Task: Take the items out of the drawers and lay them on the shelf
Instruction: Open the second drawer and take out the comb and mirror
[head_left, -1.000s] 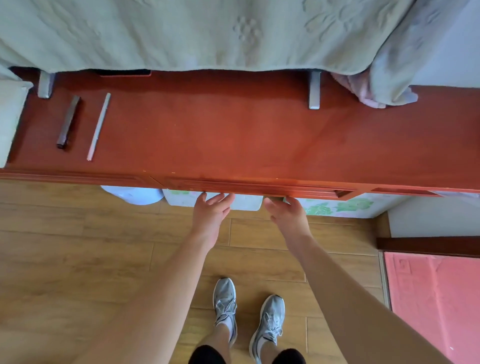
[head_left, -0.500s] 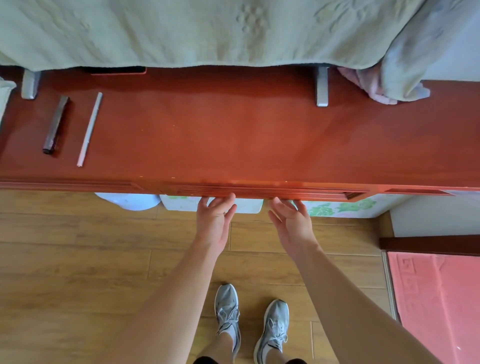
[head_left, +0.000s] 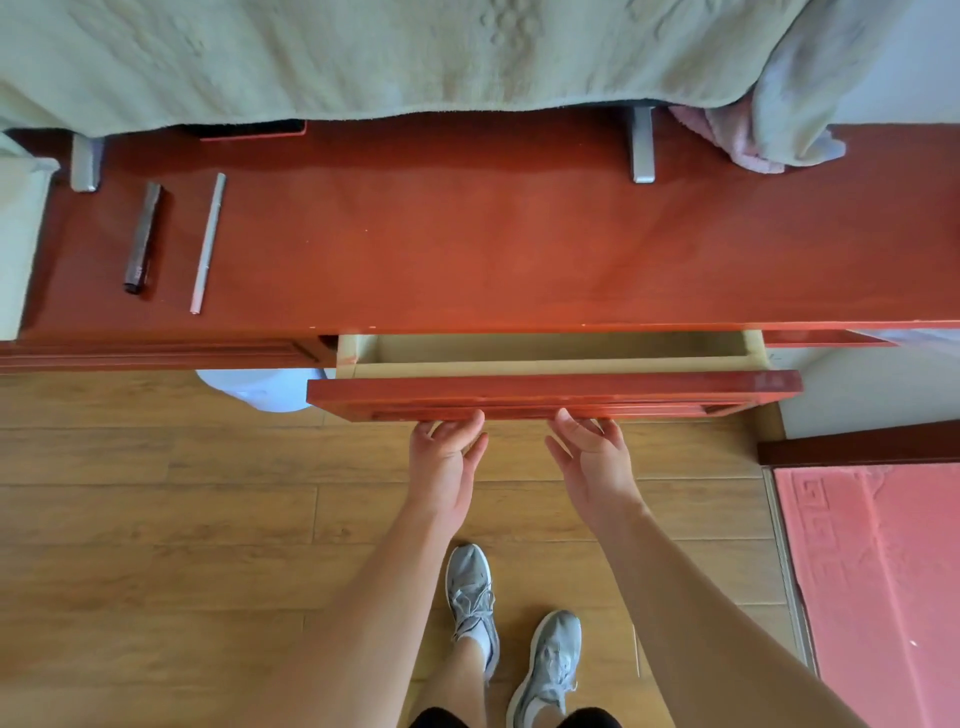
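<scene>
2 hands hold the drawer (head_left: 550, 392). The left hand (head_left: 444, 467) and the right hand (head_left: 592, 467) are side by side, with fingers hooked under its red front, gripping it. The drawer sticks partly out from under the shelf (head_left: 467, 249). Far left on the shelf lie 1 dark stick (head_left: 143, 236) and 1 thin silver rod (head_left: 208, 244), near each other.

green blanket (head_left: 363, 52), pink mat (head_left: 872, 571), wood floor (head_left: 156, 519).
</scene>
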